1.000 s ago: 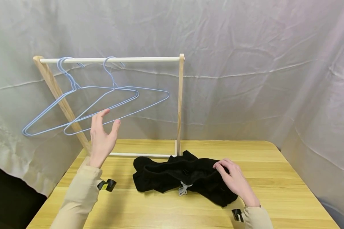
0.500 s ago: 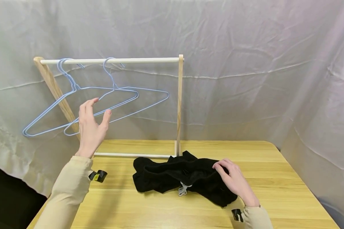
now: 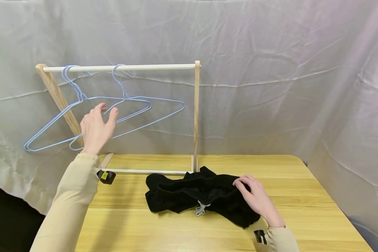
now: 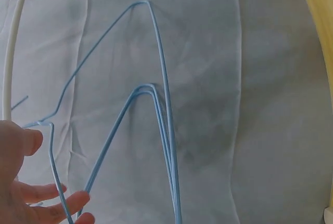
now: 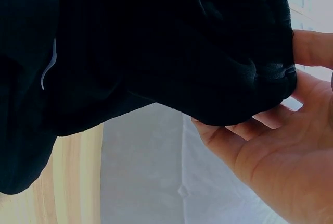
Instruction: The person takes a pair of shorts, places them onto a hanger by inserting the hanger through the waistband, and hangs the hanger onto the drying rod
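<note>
My left hand (image 3: pixel 96 129) is raised at the blue wire hangers (image 3: pixel 152 122), thumb and fingers spread apart. The left wrist view has a hanger wire (image 4: pixel 56 166) running between the thumb and the fingertips, without a closed grip. Crumpled black drawstring pants (image 3: pixel 182 194) lie on the table, their pale drawstring (image 3: pixel 200 209) hanging toward me. At their right end, my right hand (image 3: pixel 259 199) holds the fabric edge between thumb and fingers. In the right wrist view the black cloth (image 5: pixel 156 52) hides those fingertips.
A rack with a white rail (image 3: pixel 157 67) and wooden posts (image 3: pixel 196 115) stands at the back left of the table (image 3: pixel 302 210). Several hangers hook over the rail's left half. A grey curtain (image 3: pixel 271 105) surrounds the table's back and sides.
The left hand has moved left and up to the hangers, its thumb and fingers drawing somewhat closer. My right hand and the black pants have stayed in place.
</note>
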`<state>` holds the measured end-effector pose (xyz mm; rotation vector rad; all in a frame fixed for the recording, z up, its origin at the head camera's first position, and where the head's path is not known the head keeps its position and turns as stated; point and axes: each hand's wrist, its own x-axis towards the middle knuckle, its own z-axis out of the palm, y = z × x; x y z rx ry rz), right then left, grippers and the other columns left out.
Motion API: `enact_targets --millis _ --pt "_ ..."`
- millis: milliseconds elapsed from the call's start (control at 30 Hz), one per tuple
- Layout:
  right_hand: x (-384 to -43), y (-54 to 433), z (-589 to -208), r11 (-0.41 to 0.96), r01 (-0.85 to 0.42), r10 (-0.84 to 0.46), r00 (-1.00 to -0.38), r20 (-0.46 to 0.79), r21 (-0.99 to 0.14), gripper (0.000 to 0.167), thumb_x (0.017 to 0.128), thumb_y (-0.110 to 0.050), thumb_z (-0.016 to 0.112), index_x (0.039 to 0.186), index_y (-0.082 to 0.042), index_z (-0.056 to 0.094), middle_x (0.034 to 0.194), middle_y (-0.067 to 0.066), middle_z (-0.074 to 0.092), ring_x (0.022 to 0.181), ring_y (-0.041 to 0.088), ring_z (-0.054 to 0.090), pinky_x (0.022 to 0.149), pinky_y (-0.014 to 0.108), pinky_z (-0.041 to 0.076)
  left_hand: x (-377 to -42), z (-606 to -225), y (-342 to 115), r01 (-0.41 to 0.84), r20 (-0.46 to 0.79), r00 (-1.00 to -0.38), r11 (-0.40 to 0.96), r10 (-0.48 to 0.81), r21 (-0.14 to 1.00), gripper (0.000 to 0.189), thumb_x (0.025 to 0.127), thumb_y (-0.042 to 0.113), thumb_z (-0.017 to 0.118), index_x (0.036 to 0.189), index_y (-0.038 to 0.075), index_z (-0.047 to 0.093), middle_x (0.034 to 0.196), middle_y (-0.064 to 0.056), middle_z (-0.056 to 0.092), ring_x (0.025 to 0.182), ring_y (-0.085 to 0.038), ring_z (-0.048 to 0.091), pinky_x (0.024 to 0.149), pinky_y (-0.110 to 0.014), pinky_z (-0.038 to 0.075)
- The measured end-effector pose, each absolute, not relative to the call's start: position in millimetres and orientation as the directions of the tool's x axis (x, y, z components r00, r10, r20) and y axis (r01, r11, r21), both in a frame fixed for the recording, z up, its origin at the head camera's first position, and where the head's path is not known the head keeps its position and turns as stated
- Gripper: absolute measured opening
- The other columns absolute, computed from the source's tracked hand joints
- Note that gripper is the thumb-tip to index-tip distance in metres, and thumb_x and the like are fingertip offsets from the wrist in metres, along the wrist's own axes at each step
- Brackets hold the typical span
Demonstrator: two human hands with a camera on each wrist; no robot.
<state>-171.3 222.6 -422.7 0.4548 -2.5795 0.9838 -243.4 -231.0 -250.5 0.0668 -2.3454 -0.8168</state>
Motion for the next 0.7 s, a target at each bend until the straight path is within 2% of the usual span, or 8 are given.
enact_targets --millis 167,300,533,700 --pt "-171 223 -423 0.709 -0.411 -0.173 -0.889 0.423 -0.573 0.017 0.102 -0.016 0.058 0.095 -0.018 0.074 0.095 -0.009 0.068 0.095 0.016 0.065 0.086 0.035 0.050 -252 -248 -231 0.091 0.505 -0.821 0.812 -0.266 0.577 0.061 0.103 0.049 0.041 0.140 0.001 0.055 0.138 -0.025 0.061 0.124 -0.051 0.048 0.105 -0.061 0.028" --pt "-172 224 -423 0.703 -0.414 -0.176 -0.889 0.423 -0.578 0.017 0.102 -0.016 0.058 0.095 -0.018 0.073 0.095 -0.009 0.067 0.095 0.016 0.065 0.086 0.034 0.050 -254 -247 -230 0.068 0.489 -0.823 0.806 -0.287 0.588 0.059 0.104 0.050 0.040 0.136 0.004 0.058 0.131 -0.022 0.065 0.120 -0.047 0.053 0.098 -0.059 0.030" --pt "-172 224 -422 0.695 -0.415 -0.180 -0.891 0.417 -0.587 0.017 0.102 -0.016 0.058 0.095 -0.018 0.073 0.094 -0.008 0.067 0.092 0.014 0.064 0.084 0.032 0.050 -255 -246 -229 0.068 0.487 -0.818 0.791 -0.305 0.608 0.055 0.105 0.047 0.036 0.133 0.006 0.059 0.132 -0.020 0.066 0.121 -0.045 0.058 0.099 -0.059 0.036" --pt "-171 224 -422 0.696 -0.408 -0.176 -0.895 0.410 -0.591 0.017 0.102 -0.016 0.058 0.095 -0.018 0.073 0.094 -0.008 0.067 0.092 0.014 0.064 0.084 0.032 0.050 -258 -245 -227 0.067 0.483 -0.808 0.762 -0.337 0.644 0.052 0.107 0.045 0.035 0.126 0.007 0.064 0.126 -0.019 0.068 0.118 -0.045 0.059 0.098 -0.058 0.040"
